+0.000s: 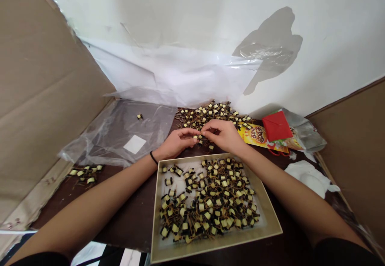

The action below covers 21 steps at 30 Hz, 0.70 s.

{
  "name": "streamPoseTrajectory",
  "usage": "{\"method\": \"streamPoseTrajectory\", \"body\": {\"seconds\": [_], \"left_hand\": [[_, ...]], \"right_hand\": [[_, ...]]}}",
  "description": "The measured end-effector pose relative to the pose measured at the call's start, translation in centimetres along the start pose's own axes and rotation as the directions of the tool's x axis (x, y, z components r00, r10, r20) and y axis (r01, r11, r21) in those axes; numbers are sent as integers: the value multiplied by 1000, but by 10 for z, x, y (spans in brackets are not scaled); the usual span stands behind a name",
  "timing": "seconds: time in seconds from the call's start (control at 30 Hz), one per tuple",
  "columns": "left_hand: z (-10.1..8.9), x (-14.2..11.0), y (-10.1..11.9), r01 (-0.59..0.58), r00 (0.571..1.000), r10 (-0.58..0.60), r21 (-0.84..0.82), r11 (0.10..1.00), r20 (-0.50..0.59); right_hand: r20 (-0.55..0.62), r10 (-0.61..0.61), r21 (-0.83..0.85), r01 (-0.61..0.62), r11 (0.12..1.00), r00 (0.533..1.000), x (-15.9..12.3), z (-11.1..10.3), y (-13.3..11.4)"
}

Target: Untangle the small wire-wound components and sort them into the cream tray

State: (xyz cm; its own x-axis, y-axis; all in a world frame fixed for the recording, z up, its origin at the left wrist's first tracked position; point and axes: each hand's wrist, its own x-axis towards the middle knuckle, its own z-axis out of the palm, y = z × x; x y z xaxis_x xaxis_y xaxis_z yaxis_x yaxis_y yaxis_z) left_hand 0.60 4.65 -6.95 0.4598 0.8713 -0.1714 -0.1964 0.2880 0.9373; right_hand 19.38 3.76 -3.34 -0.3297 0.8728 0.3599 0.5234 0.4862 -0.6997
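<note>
Both my hands meet above the dark tabletop, just past the far rim of a shallow cardboard box (pixel 266 218). Between thumb and fingers, my left hand (pixel 177 142) holds a small yellow-taped coil (pixel 195 138) with black ends and thin wires. My right hand (pixel 221 134) pinches at the same spot, its fingertips against the coil's wires; the exact contact is too small to make out. Behind the hands lies a heap of similar coils (pixel 215 109). Many more coils (pixel 210 202) fill the box, jumbled together.
Clear plastic sheeting (pixel 105 125) with a white square label (pixel 134 144) and one coil lies left. A small coil pile (pixel 87 172) sits nearer me. Rightward are a yellow snack packet (pixel 252 134), a red paper packet (pixel 277 125) and crumpled tissue (pixel 308 176). Cardboard walls (pixel 45 77) flank the table.
</note>
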Motion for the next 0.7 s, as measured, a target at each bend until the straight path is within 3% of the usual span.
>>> {"method": "streamPoseTrajectory", "body": {"seconds": [0.7], "left_hand": [[3, -1, 1, -36, 999, 32, -103, 994, -43]], "right_hand": [[44, 74, -26, -72, 997, 996, -1, 2, 4]]}}
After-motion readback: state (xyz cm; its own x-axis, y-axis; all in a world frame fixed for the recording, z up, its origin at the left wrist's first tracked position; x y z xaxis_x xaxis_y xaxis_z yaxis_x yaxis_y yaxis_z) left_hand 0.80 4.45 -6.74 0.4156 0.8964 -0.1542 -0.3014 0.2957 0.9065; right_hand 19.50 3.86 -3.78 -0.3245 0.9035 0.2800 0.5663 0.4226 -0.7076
